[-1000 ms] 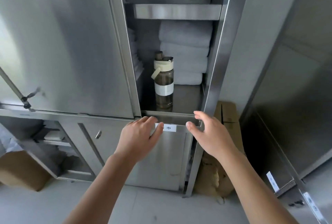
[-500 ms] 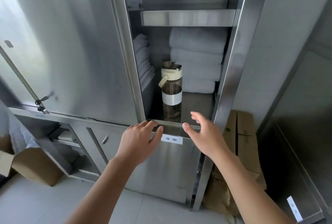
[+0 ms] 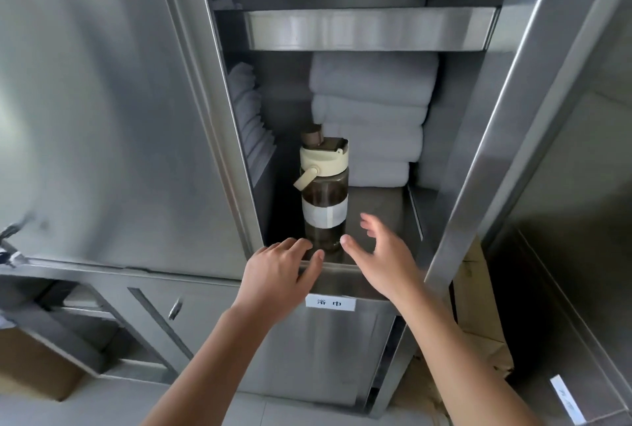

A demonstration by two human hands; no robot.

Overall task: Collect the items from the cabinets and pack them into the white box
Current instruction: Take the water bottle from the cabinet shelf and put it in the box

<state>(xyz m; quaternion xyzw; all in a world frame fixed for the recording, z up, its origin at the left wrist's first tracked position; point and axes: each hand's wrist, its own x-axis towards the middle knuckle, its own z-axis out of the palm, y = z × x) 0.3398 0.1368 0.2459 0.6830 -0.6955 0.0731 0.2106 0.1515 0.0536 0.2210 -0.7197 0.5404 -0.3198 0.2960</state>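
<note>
- Bottle (image 3: 324, 201): upright on the lower shelf (image 3: 379, 206) of the open steel cabinet, near the front edge, left of centre. Dark translucent body, white band round the middle, cream lid with a loop handle hanging to its left, brown cap on top.
- Towels (image 3: 371, 114): white, folded, stacked behind and to the right of the bottle, against the back wall. A second stack of towels sits edge-on along the left wall.
- Left hand (image 3: 280, 275): palm down at the shelf's front lip, just left of the bottle's base. Fingers loosely together, thumb out toward the bottle; contact with the bottle cannot be told.
- Right hand (image 3: 383, 258): just right of the bottle's base, palm facing it, fingers spread and slightly blurred, thumb tip near the glass. Holds nothing.
- The bottle stands between the two hands, ungripped.
- Label (image 3: 330, 303): white, printed characters, stuck on the panel below the shelf.
- Cardboard (image 3: 478, 316): brown, on the floor to the right of the cabinet.
- White box: not in view.
</note>
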